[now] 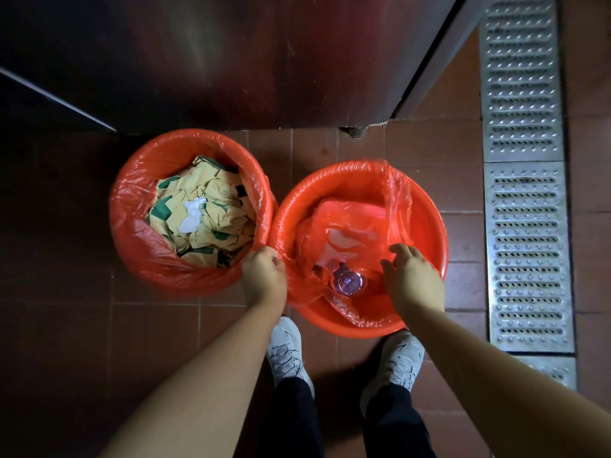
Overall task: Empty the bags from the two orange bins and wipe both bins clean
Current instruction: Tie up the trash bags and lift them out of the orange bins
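Observation:
Two orange bins stand side by side on the tiled floor. The left bin (pixel 132 193) is lined with a clear bag (pixel 145 246) and packed with crumpled yellow and green paper (pixel 205 213). The right bin (pixel 429 226) holds a clear bag (pixel 350 239) that is partly pulled off the rim, with a plastic bottle (pixel 348 281) inside. My left hand (pixel 264 274) pinches the bag's edge at the right bin's left rim. My right hand (pixel 411 276) reaches into the right bin with fingers spread over the bag's film.
A dark metal cabinet (pixel 264 61) stands right behind the bins. A perforated metal drain grate (pixel 525 193) runs along the floor at the right. My white shoes (pixel 287 352) stand just in front of the right bin on red-brown tiles (pixel 158 342).

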Demonstrator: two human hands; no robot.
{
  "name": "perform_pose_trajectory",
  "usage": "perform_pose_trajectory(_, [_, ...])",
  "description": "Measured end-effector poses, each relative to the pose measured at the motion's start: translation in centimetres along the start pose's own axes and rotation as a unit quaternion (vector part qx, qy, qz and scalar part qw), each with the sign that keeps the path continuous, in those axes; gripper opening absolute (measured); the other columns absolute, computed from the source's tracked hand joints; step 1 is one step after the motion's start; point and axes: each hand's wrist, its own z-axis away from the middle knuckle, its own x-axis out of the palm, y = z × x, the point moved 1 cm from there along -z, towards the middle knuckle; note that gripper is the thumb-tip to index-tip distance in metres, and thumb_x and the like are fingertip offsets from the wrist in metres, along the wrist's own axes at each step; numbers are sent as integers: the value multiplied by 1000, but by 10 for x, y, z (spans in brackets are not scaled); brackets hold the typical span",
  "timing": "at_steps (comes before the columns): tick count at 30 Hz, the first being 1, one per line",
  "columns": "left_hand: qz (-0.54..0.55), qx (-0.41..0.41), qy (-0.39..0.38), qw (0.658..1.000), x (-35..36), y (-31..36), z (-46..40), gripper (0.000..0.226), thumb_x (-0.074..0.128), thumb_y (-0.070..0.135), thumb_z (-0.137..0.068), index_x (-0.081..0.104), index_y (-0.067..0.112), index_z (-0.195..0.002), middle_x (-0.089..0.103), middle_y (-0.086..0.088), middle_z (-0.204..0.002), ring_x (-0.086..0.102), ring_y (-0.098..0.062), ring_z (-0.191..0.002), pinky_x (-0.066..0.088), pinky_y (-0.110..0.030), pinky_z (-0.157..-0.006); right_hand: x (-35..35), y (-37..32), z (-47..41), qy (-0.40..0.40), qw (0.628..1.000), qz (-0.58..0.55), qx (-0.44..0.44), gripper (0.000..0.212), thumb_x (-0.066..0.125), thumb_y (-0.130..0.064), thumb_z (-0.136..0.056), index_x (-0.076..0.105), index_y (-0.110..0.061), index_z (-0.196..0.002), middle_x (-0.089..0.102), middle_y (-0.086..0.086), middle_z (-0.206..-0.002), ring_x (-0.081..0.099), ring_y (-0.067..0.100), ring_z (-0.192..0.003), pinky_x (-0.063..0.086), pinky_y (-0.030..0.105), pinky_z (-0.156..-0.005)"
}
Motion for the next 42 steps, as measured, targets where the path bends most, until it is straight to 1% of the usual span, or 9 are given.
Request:
perform_pose_trajectory(4, [15, 10, -13, 1000, 3, 11, 0, 9, 67, 5, -78, 70, 12, -82, 68, -10, -84, 63, -29, -78, 49, -34, -69, -5, 3, -4, 52, 998, 5, -24, 14, 54, -26, -97, 62, -16, -104, 64, 8, -103, 61, 37, -85, 44, 36, -62])
perform_pose_trajectory(9, [4, 112, -30, 993, 12, 33, 14, 12, 63, -3, -73, 67, 7, -78, 60, -13, -77, 57, -32, -70, 36, -33, -62, -12, 6, -3, 65, 998, 1, -23, 12, 51, -26, -97, 56, -15, -96, 62, 6, -97, 59, 35, -78, 50, 42, -60])
perform_pose_trajectory(14, [-61, 209, -128, 967, 19, 35, 26, 22, 53, -2, -84, 65, 5, -100, 60, -14, -97, 58, -33, -92, 46, -41, -76, -17, 9, -3, 73, 997, -15, 6, 10, 52, -23, -94, 57, -13, -97, 60, 9, -102, 57, 37, -84, 38, 36, -60])
perform_pose_trajectory(19, [-61, 87, -1, 994, -4, 18, 22, 38, 70, 26, -85, 61, 10, -119, 55, -13, -117, 51, -33, -108, 43, -44, -95, -25, 15, 0, 57, 996, 54, 36, 55, 60, -34, -93, 45, -15, -142, 49, 14, -134, 48, 39, -119, 42, 48, -95])
perform_pose_trajectory(22, [-64, -14, -38, 997, -11, 7, 20, 57, 73, 36, -83, 54, 5, -127, 51, -17, -125, 49, -35, -117, 41, -42, -100, -26, 21, 2, 40, 992, 85, 80, 64, 61, -37, -92, 38, -17, -148, 50, 11, -138, 46, 37, -124, 37, 48, -100])
perform_pose_trajectory(27, [-33, -131, -71, 988, -12, -1, 11, 38, 66, 26, -90, 62, 0, -118, 64, -21, -119, 60, -37, -111, 45, -38, -91, -28, 29, 1, 31, 990, 55, 129, 23, 51, -23, -93, 66, -16, -110, 69, 16, -105, 59, 38, -99, 48, 44, -87])
perform_pose_trajectory(30, [11, -187, -78, 979, -12, -3, 10, 25, 63, 19, -92, 70, 1, -108, 70, -20, -109, 65, -34, -103, 46, -33, -82, -28, 31, 3, 47, 991, 54, 113, 20, 49, -20, -94, 66, -12, -91, 67, 16, -90, 58, 38, -87, 45, 40, -75])
perform_pose_trajectory(39, [157, -16, -81, 984, -23, 68, 32, 12, 63, 22, -92, 71, 17, -99, 74, -3, -92, 65, -25, -90, 48, -31, -81, -51, -2, 13, 86, 982, -170, 12, 23, 56, -13, -94, 62, -2, -74, 61, 11, -69, 54, 31, -68, 40, 40, -60])
perform_pose_trajectory(42, [215, 13, -125, 968, -35, 97, 37, 8, 59, 20, -94, 67, 20, -94, 74, 3, -86, 69, -19, -85, 51, -30, -80, -65, -16, 17, 51, 960, -272, 41, 25, 57, -17, -93, 59, -7, -70, 58, 3, -60, 48, 18, -55, 36, 26, -50])
